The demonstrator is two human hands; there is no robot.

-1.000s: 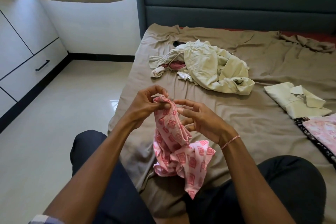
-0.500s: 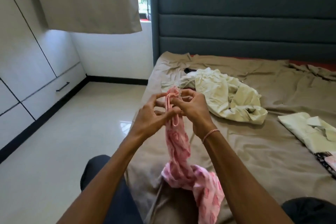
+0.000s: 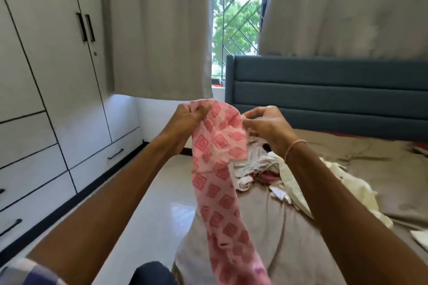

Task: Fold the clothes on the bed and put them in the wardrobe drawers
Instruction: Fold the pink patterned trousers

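A pink garment (image 3: 220, 169) with a red diamond print hangs in front of me, held up at chest height. My left hand (image 3: 187, 120) grips its top left edge. My right hand (image 3: 266, 125) pinches the top right edge, fingers curled. The cloth hangs down in a long strip to the bottom of the view, over the bed (image 3: 347, 192). Behind it, a heap of cream and white clothes (image 3: 257, 169) lies on the brown sheet, partly hidden by my right arm. The white wardrobe drawers (image 3: 108, 157) with black handles stand on the left, closed.
The wardrobe's tall doors (image 3: 69, 53) rise on the left. A glossy tiled floor (image 3: 157, 192) runs between wardrobe and bed. A teal padded headboard (image 3: 324, 90) backs the bed, with beige curtains (image 3: 162, 30) and a barred window (image 3: 236, 18) behind.
Both hands rose with the pink garment and moved apart, spreading its top edge. My view tilted upward, so the window and wardrobe doors came into sight.
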